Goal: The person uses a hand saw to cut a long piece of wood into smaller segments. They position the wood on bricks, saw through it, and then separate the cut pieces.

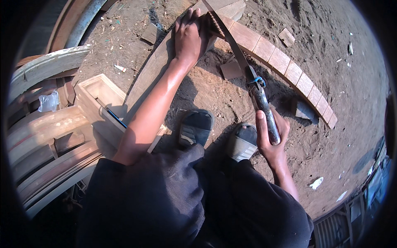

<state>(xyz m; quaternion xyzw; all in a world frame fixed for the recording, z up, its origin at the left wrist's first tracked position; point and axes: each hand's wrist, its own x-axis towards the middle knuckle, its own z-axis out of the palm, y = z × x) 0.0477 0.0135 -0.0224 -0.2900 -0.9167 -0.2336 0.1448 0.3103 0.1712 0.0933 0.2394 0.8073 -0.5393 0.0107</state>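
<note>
My left hand (pixel 189 37) is closed over wood at the upper middle, where a long weathered plank (pixel 147 78) meets one end of a curved, segmented board (pixel 279 58). My right hand (pixel 273 132) grips the dark, worn handle of a hand saw (pixel 237 51), which has blue cord tied near the handle. The blade angles up to the left across the curved board, beside my left fingers, with teeth showing near the top. The board arcs down to the right, with a small block (pixel 303 109) beneath its lower stretch.
An open wooden box (pixel 89 84) stands at the left, among curved frames (pixel 49 58), stacked boards and a clear plastic bag (pixel 48 100). Wood offcuts (pixel 286 37) lie on the dirt ground (pixel 339 124). My sandalled feet (pixel 196 126) are below the work; metal clutter sits at the lower right.
</note>
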